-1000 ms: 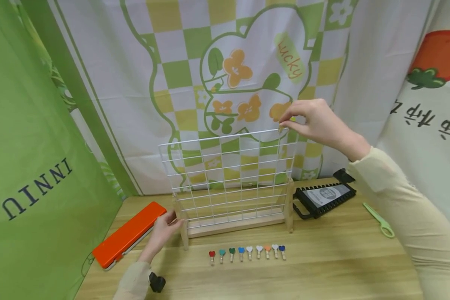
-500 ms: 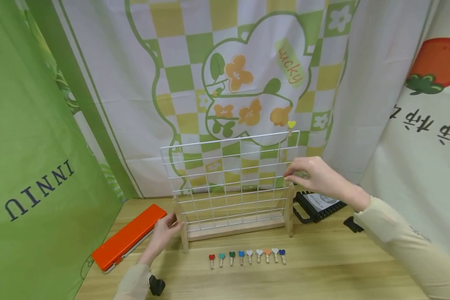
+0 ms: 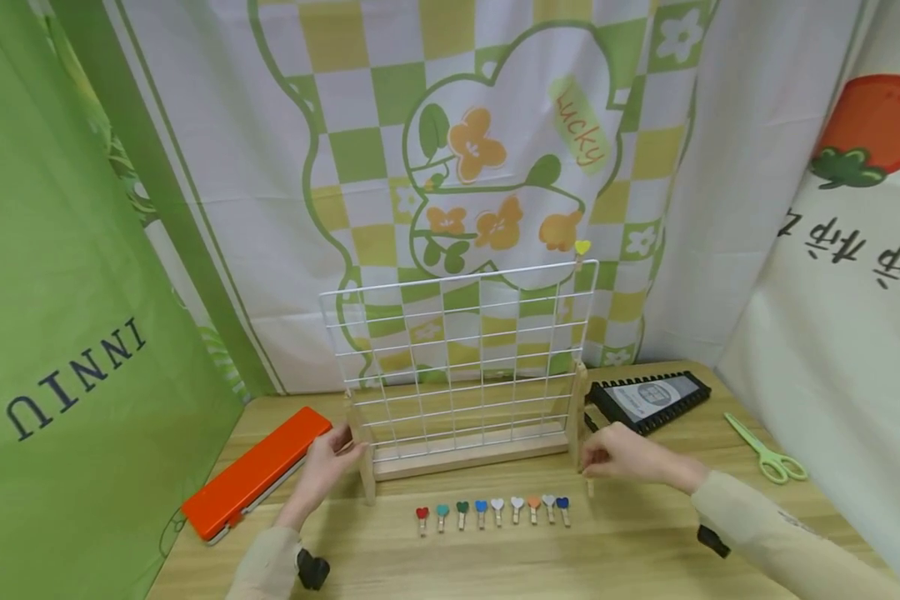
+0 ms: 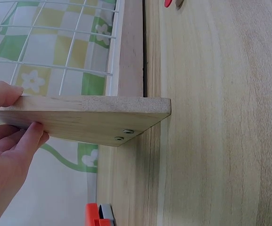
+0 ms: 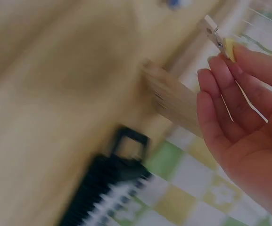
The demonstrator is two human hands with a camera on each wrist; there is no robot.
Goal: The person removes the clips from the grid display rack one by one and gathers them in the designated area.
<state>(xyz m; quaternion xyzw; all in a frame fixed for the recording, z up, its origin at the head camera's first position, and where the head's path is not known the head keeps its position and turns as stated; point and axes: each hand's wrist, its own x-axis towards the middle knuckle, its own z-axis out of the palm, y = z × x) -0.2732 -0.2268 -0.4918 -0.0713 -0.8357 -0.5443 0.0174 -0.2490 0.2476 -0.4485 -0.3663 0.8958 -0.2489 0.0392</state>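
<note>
In the head view, a white wire grid (image 3: 465, 367) stands upright on a wooden stand (image 3: 472, 454). My left hand (image 3: 330, 458) holds the stand's left side post (image 4: 93, 115), thumb on one face and fingertips on the other. My right hand (image 3: 626, 454), low beside the right post, pinches a small wooden clothespin (image 5: 216, 35) with a yellow piece on it between thumb and finger. Another clothespin with a yellow heart (image 3: 582, 247) sits on the grid's top wire near the right corner. In front of the stand lies a row of heart clothespins (image 3: 497, 510) in several colours.
An orange-red case (image 3: 258, 473) lies left of the stand. Behind my right hand is a black toothed holder (image 3: 652, 400) with a grey label. Light green scissors (image 3: 767, 450) lie at the far right. Printed curtains (image 3: 495, 167) hang behind the table.
My right hand has let go of the yellow heart clothespin on the top wire and come down to beside the right post, now with a clothespin in its fingers. My left hand stays in place.
</note>
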